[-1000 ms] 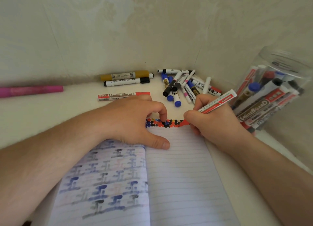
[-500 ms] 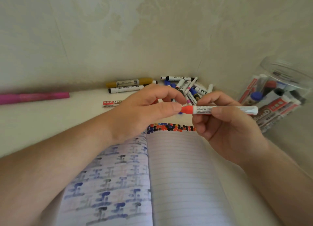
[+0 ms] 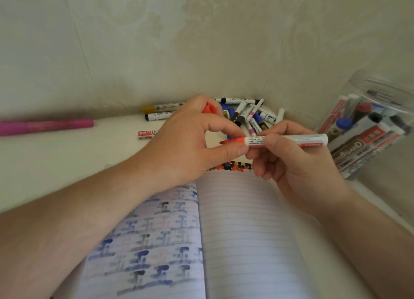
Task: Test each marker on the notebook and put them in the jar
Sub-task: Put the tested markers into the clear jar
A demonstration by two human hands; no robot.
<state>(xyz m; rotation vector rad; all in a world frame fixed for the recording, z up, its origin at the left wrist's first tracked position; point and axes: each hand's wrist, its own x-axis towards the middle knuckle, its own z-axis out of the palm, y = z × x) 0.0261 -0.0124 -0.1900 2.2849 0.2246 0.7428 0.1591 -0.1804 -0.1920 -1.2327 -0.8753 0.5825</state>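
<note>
My right hand (image 3: 298, 164) grips a white marker with a red tip (image 3: 286, 140), held level above the open notebook (image 3: 242, 231). The marker's red tip end points left, between the thumb and forefinger of my left hand (image 3: 186, 146). A red cap (image 3: 209, 109) sits between that hand's upper fingers. A row of red, black and blue dots (image 3: 233, 166) runs along the top of the right page. The clear jar (image 3: 371, 128) at the right leans over and holds several markers.
A pile of loose markers (image 3: 248, 116) lies in the corner behind my hands. A gold marker (image 3: 161, 107), a black-capped one (image 3: 156, 116) and a red-labelled one (image 3: 145, 134) lie to its left, and a pink marker (image 3: 44, 126) lies far left. Walls close off the back and right.
My right hand lifted the marker off the page and turned it level. My left hand left the notebook and rose to the marker's tip, and the red cap now shows in it.
</note>
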